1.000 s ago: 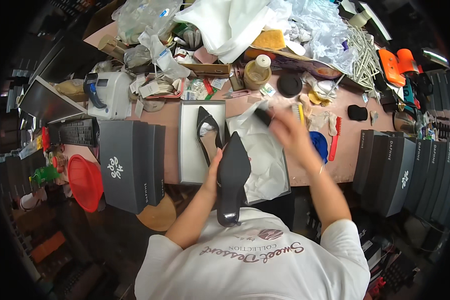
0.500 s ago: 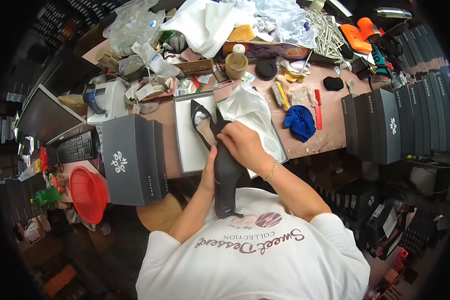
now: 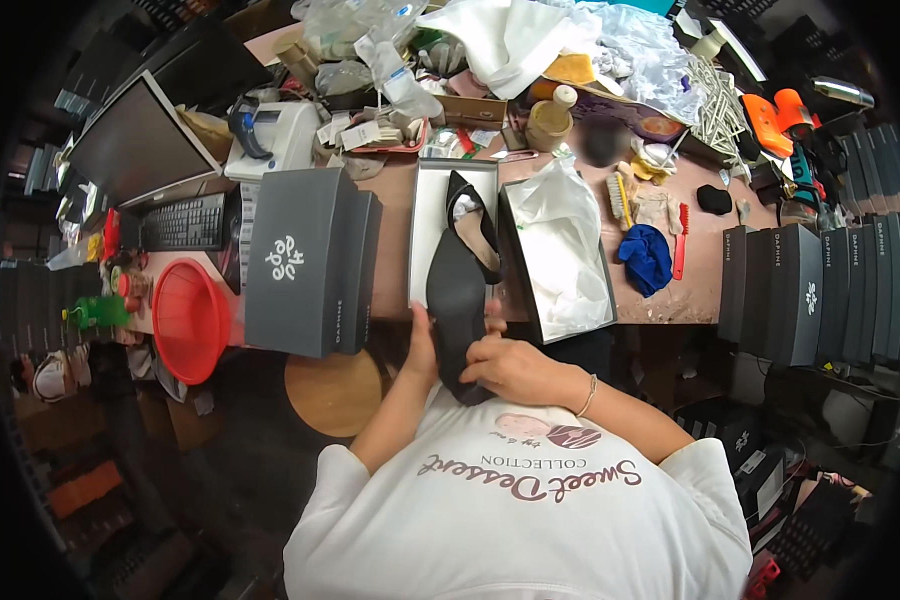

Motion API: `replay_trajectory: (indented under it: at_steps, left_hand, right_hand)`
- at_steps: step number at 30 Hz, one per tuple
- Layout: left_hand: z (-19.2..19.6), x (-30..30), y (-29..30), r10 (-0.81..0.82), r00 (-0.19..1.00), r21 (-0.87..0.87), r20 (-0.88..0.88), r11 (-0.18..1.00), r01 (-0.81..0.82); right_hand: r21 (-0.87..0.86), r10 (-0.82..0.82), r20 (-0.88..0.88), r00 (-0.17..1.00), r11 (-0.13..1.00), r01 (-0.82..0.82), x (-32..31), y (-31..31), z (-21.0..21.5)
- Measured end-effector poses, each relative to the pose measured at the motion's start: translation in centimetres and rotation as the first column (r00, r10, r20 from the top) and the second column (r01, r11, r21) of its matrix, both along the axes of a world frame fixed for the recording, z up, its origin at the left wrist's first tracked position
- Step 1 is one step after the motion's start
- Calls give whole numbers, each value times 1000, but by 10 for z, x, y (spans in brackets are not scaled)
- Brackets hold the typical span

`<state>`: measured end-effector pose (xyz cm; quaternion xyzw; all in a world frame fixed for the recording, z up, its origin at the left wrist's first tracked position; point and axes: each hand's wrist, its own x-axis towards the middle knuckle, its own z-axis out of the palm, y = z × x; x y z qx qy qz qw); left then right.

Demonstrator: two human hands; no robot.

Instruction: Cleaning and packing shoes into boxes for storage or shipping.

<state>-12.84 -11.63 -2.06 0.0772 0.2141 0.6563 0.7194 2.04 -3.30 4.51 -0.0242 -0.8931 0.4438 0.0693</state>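
Observation:
A black pointed shoe (image 3: 457, 292) is held in front of my chest, toe away from me, its dark underside facing up. My left hand (image 3: 419, 348) is closed round it, thumb along its left edge; fingertips show past its right edge. At the heel end, the bent fingers of my right hand (image 3: 518, 372) grip the shoe; the heel is partly hidden. Beyond it, another black shoe (image 3: 486, 248) with white stuffing in the toe lies in an open shoe box (image 3: 425, 185). To the right, the other box half (image 3: 598, 322) holds white tissue paper (image 3: 560, 265).
Dark shoe boxes (image 3: 295, 265) stand at left, and more stacked boxes (image 3: 770, 290) at right. A blue cloth (image 3: 646, 262), a yellow brush (image 3: 619, 203) and a red brush (image 3: 681, 242) lie right of the tissue. A red basket (image 3: 188, 320) sits by the keyboard (image 3: 182, 222).
My right hand has moved from the shoe's front part back to its heel end. The shoe has been turned, so its underside shows. The whole view has shifted.

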Motion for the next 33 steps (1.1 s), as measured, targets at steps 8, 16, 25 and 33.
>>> replay_trajectory:
  at_steps: [8,16,25,33]
  left_hand:
    - [-9,11,-7,92,975,-293,-202,944,-150]
    - [0,-6,20,229,931,-372,-283,869,-327]
    - [12,-12,23,362,867,-197,-342,874,-443]
    - [25,-24,26,109,963,46,-248,994,-101]
  right_hand:
    - [-43,-159,239,958,984,174,22,28,3]
    - [238,-230,-233,945,929,284,-9,10,29]
    - [246,-285,-335,898,893,376,1,8,36]
    - [-19,-533,-113,838,845,535,38,24,6]
